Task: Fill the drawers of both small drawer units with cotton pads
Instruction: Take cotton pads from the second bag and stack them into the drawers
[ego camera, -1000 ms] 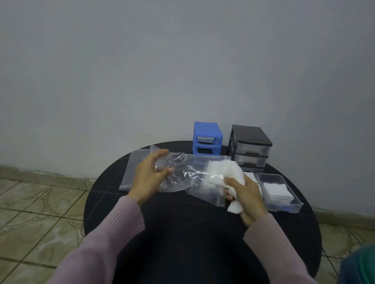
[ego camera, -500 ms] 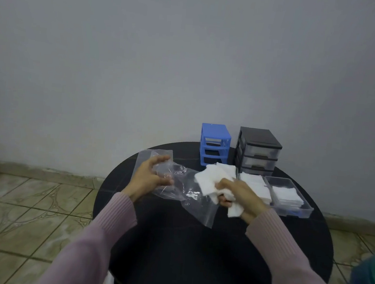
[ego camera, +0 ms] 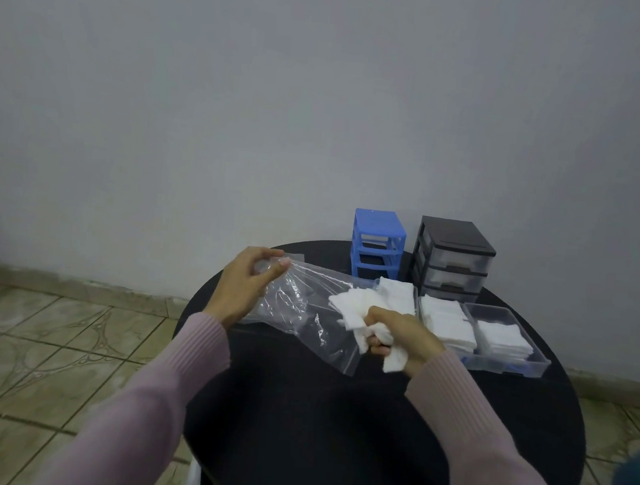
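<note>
Hands pulling cotton pads out of a clear bag over the round black table [ego camera: 330, 439].

Her left hand [ego camera: 241, 289] pinches one end of the clear plastic bag [ego camera: 304, 311] with curled fingers, and the bag hangs stretched toward the right. The right hand [ego camera: 399, 338] is closed around a bunch of white cotton pads [ego camera: 355, 310] just at the bag's open end. Behind, near the wall, the blue drawer unit [ego camera: 377, 244] stands beside the black drawer unit [ego camera: 452, 255]. In front of the black one are clear drawers [ego camera: 510, 364] lying on the table, touching each other, with flat stacks of pads inside.
</note>
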### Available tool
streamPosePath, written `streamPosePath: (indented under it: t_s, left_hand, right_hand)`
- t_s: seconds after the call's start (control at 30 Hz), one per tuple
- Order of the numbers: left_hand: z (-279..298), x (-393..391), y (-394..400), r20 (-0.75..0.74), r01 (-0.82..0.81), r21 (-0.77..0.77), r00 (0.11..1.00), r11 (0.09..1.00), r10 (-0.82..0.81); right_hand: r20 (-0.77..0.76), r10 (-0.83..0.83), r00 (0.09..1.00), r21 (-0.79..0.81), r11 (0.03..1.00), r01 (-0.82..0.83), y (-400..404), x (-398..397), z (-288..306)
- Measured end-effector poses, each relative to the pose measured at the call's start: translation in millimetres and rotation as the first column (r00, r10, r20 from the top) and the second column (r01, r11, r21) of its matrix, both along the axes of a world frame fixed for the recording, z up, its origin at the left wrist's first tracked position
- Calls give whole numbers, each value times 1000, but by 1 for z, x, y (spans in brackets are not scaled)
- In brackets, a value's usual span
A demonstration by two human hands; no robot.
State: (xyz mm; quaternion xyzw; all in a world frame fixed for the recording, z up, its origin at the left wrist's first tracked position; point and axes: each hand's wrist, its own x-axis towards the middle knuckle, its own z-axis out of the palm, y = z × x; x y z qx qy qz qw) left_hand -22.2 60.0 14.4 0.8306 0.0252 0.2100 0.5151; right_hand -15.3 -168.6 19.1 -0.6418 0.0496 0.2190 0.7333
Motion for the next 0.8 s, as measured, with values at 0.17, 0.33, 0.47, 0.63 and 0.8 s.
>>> streamPosePath:
  t_s: [0.17,0.33,0.47,0.63,0.8]
  left_hand:
    - [-3,11,-5,-64,-162,569,969,806,240]
    - [-18,9,-28,-140,51,729,987,683,75]
    - [-42,7,-39,-245,189,627,969,756,-40]
    - [-45,8,-43,-213,130,649,977,750,15]
    - [-24,12,-68,-38,62,360,998,931,-52]
  right_hand:
    - [-158,-72,985,195,976,102,8,2,-8]
    - [-174,-101,980,187,973,134,15,2,-14]
    - [-118,-139,983,127,980,154,11,-1,-15]
    - [95,-244,965,81,968,237,-3,-1,-7]
    - [195,-238,951,83,971,225,-15,-3,3]
